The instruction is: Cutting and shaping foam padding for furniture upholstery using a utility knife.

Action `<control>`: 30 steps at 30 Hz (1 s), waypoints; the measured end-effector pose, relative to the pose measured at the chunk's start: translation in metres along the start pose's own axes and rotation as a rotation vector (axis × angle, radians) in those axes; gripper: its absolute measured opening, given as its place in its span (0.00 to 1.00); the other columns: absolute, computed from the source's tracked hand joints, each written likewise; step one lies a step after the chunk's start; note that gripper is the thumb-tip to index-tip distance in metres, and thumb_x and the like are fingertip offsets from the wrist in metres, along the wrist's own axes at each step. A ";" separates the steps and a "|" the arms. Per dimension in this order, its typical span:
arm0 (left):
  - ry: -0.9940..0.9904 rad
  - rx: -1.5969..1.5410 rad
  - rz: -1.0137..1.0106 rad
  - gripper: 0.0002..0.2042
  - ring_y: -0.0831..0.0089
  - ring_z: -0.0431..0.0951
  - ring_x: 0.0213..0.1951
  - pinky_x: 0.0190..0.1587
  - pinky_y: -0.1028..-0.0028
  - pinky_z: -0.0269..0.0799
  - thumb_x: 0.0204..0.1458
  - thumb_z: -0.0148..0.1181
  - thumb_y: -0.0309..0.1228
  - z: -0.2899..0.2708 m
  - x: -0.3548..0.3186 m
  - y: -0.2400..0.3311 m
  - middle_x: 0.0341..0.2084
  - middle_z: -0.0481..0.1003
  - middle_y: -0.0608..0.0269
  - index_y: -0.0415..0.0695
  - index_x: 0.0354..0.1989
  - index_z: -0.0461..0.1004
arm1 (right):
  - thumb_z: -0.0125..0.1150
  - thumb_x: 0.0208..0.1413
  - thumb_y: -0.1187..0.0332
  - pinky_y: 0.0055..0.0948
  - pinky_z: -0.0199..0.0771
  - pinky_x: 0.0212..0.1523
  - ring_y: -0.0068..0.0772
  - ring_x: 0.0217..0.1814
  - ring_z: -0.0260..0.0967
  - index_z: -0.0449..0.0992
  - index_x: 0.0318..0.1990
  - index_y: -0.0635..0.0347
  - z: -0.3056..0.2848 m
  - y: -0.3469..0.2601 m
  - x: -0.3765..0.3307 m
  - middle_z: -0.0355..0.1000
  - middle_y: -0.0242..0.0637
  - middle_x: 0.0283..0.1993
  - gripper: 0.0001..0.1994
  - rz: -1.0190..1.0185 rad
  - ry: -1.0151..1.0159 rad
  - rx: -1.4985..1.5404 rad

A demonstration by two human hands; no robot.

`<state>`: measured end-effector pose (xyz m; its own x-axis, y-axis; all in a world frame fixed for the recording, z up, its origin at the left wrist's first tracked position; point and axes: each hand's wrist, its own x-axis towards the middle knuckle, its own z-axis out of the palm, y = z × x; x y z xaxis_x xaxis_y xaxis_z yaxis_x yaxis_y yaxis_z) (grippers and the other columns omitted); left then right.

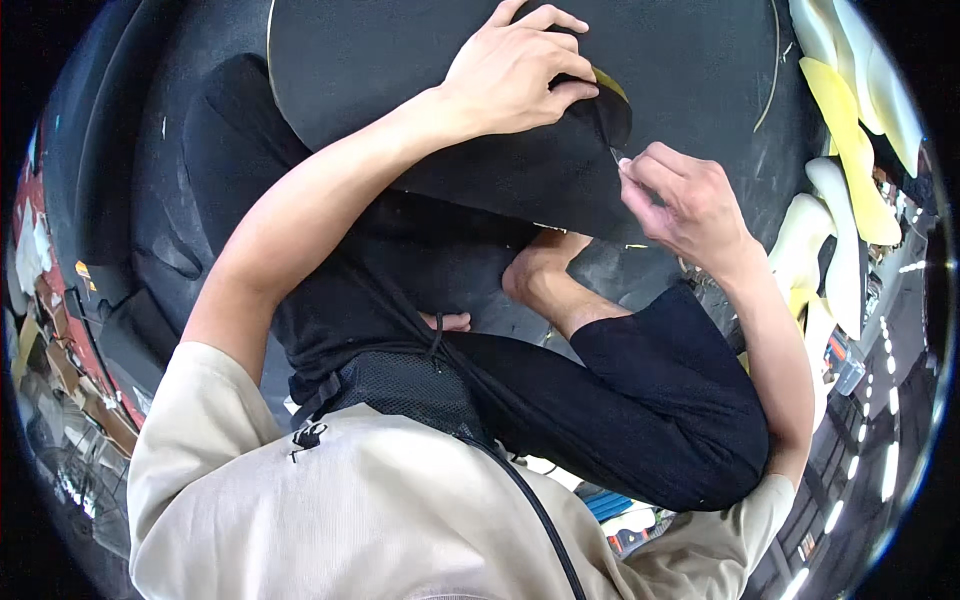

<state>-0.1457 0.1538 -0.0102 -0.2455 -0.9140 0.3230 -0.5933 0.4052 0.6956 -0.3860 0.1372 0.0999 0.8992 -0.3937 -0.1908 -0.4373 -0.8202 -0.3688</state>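
Observation:
A large black sheet [520,175] with a rounded outline lies over my lap and the dark surface ahead. My left hand [525,75] is closed on a part of it near the top centre, thumb and fingers bent. Beside those fingertips a folded or curved edge shows a yellow strip [612,84]. In my right hand [685,200], just to the right, a thin pointed metal tool [616,156] is pinched between thumb and fingers. Its tip touches or nearly touches the black material below the yellow strip; its exact kind is too small to tell.
At the right lie several curved yellow and white foam-like pieces [845,140]. My bare foot [540,265] and bent leg [640,390] are under and near the sheet's lower edge. Cardboard scraps [75,370] lie at the far left. A black cord [530,500] runs down my shirt.

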 end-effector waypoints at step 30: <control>-0.032 0.034 0.049 0.10 0.56 0.70 0.65 0.77 0.42 0.46 0.59 0.66 0.40 0.002 0.001 0.007 0.44 0.81 0.62 0.47 0.40 0.85 | 0.68 0.56 0.76 0.38 0.76 0.29 0.46 0.28 0.75 0.76 0.32 0.65 0.002 -0.005 -0.004 0.71 0.42 0.29 0.06 0.064 0.087 0.080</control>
<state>-0.1512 0.1552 -0.0063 -0.2988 -0.8936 0.3348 -0.6057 0.4487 0.6571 -0.3873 0.1435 0.1002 0.8656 -0.4813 -0.1381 -0.4901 -0.7581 -0.4303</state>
